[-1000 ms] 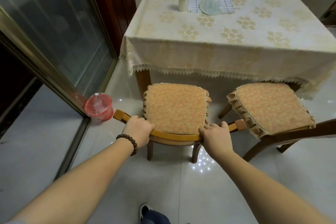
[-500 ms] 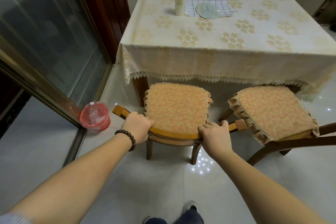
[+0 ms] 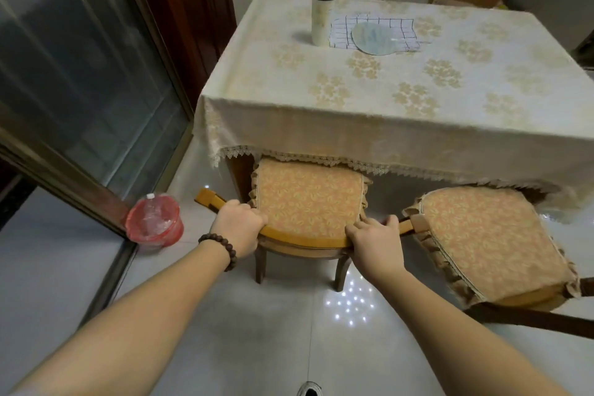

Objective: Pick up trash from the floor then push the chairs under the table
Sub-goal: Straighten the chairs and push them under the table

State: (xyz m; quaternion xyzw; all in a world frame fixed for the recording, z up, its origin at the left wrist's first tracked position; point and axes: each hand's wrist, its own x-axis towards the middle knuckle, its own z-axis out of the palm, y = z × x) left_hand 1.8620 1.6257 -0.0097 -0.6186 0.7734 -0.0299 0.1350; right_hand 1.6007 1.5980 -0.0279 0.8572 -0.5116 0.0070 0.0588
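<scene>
Fingers (image 3: 254, 214) of our left hand (image 3: 239, 228) curl tight over the curved wooden backrest (image 3: 305, 239) of the near chair (image 3: 310, 199), thumb side toward the cushion; our right hand (image 3: 374, 241) clamps the same rail further right, its fingers pressed together over the top edge. We wear a bead bracelet (image 3: 220, 249) on the left wrist. Chair's cushion front edge sits just under the lace hem of the tablecloth (image 3: 353, 125) on the table (image 3: 241, 167). Second chair (image 3: 482, 241) stands to the right, angled, mostly out from the table. Red bin (image 3: 154, 222) with a clear liner sits on the floor (image 3: 273, 331) left of us, against the sliding door frame (image 3: 64, 183). Tumbler (image 3: 322, 18), checked cloth (image 3: 374, 30) on the tabletop.
</scene>
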